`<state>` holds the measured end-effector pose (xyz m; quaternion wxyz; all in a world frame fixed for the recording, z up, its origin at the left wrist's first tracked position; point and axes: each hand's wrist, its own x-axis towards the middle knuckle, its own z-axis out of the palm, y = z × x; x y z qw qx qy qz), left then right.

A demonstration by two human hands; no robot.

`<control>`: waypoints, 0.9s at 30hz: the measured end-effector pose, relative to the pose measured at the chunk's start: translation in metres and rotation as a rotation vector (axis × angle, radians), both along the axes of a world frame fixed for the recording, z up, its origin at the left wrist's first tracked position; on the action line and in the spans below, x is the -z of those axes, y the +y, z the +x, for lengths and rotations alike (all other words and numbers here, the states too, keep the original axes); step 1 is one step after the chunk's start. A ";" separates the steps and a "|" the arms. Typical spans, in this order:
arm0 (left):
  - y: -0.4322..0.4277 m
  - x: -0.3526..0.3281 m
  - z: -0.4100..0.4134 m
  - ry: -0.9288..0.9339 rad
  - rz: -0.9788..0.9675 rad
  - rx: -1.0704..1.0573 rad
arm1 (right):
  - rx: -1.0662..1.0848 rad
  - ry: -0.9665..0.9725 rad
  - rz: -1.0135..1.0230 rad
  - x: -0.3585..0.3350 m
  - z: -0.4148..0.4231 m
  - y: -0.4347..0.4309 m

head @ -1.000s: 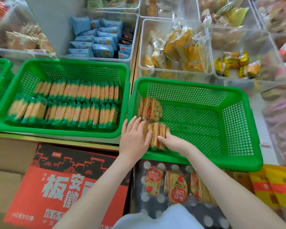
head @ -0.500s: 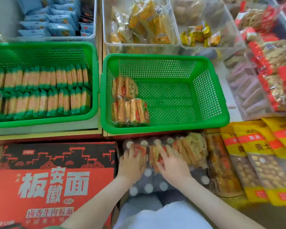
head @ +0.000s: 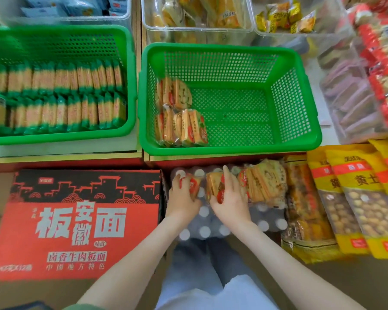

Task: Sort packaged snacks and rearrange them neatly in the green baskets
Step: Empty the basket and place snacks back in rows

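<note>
The right green basket (head: 300,104) holds two short rows of red-labelled cracker packs (head: 179,121) against its left wall; the rest of its floor is bare. Below the shelf edge a loose pile of the same cracker packs (head: 264,182) lies on a shrink-wrapped case of bottles (head: 206,229). My left hand (head: 182,198) grips one pack (head: 194,184) from the pile. My right hand (head: 230,198) grips another pack (head: 213,184) just beside it. The left green basket (head: 130,63) is filled with two rows of green-edged packs (head: 58,97).
A red noodle carton (head: 76,224) sits to the left of the bottle case. Yellow snack bags (head: 354,198) lie to the right. Clear bins of yellow snacks (head: 197,16) and blue packs (head: 76,7) stand behind the baskets. Red and purple packs (head: 367,86) are at the far right.
Both hands left the right basket, where they were setting packs in a row, and came down to the loose pile on the bottle case. Each now grips a pack.
</note>
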<state>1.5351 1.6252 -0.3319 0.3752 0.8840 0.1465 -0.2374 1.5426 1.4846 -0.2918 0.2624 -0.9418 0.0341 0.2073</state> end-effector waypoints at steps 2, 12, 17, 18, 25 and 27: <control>0.010 -0.019 -0.004 -0.074 -0.142 -0.109 | 0.074 -0.016 0.249 -0.015 -0.002 -0.002; 0.025 -0.127 0.017 -0.428 -0.754 -0.212 | 0.162 0.274 1.112 -0.092 0.041 0.008; 0.024 -0.141 0.069 -0.382 -0.635 -0.155 | 0.219 0.342 1.264 -0.113 0.092 0.012; 0.023 -0.142 0.077 -0.360 -0.595 -0.124 | 0.230 0.333 1.239 -0.112 0.101 0.012; 0.039 -0.137 0.127 -0.207 -0.225 0.133 | 0.455 0.351 1.272 -0.083 0.161 0.014; 0.046 -0.128 0.137 -0.158 -0.144 0.196 | 0.517 0.348 1.214 -0.072 0.177 0.014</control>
